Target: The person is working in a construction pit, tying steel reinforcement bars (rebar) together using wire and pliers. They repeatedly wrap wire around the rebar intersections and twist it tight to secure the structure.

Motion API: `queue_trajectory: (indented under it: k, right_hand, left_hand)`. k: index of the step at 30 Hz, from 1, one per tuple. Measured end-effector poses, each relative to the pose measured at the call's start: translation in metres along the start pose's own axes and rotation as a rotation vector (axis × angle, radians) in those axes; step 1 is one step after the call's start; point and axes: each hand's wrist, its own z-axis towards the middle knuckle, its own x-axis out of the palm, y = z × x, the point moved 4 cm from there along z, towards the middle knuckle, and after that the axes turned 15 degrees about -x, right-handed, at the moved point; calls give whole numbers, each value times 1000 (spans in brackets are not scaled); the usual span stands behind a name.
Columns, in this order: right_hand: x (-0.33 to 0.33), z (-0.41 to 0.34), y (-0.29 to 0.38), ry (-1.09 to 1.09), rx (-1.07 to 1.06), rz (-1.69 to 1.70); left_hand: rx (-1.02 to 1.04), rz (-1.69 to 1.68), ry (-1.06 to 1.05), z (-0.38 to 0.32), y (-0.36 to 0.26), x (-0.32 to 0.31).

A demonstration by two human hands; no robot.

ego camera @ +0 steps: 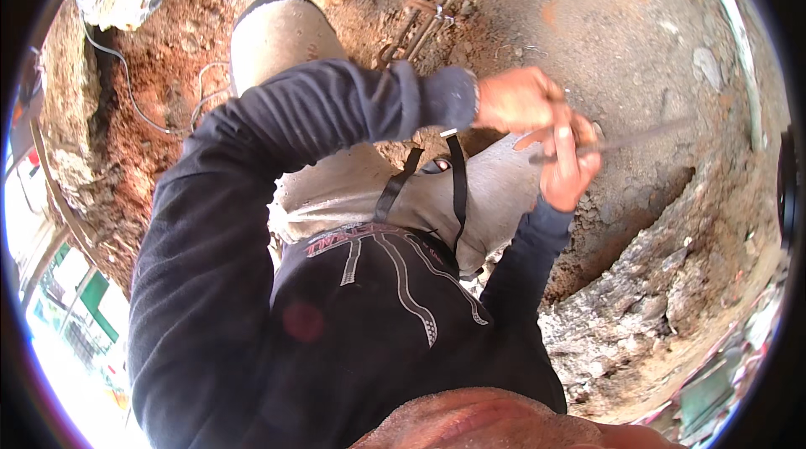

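My left hand (pixel 519 99) and my right hand (pixel 570 175) meet above my bent knee on the right, their fingers overlapping. Between the right hand's fingers runs a thin dark rod (pixel 642 136), blurred, its long end reaching out to the right over the ground. The left hand's fingers are curled at the same spot and seem to grip the rod too, though they partly hide it. A short brown piece (pixel 531 138) shows beneath the left hand; whether it belongs to the rod is unclear.
Rusty reinforcing bars (pixel 434 5) bound with wire lie on the dirt ahead. A pale cable (pixel 129 80) curves over reddish soil at left. Large rocks (pixel 72 77) stand at far left, and a rough broken edge (pixel 648 272) rises at right. Black straps (pixel 459 184) hang at my waist.
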Motion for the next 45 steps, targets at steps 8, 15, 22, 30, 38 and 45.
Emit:
queue_trajectory:
  k: [8,15,22,30,38,45]
  right_hand:
    - [-34,-41,17,28,72,-37]
    - [-23,-14,67,235,-88,-187]
    - [1,10,104,250,-248,-363]
    - [19,33,103,29,-184,-193]
    - [27,47,132,-103,-191,-62]
    - [11,59,139,-131,-148,216]
  left_hand:
    - [-49,122,186,3,25,38]
    - [-73,4,416,-13,8,45]
    - [86,-167,434,-49,-21,29]
    - [605,194,-84,-54,-41,12]
    - [573,233,-22,-72,-46,16]
    - [534,89,34,-68,-42,34]
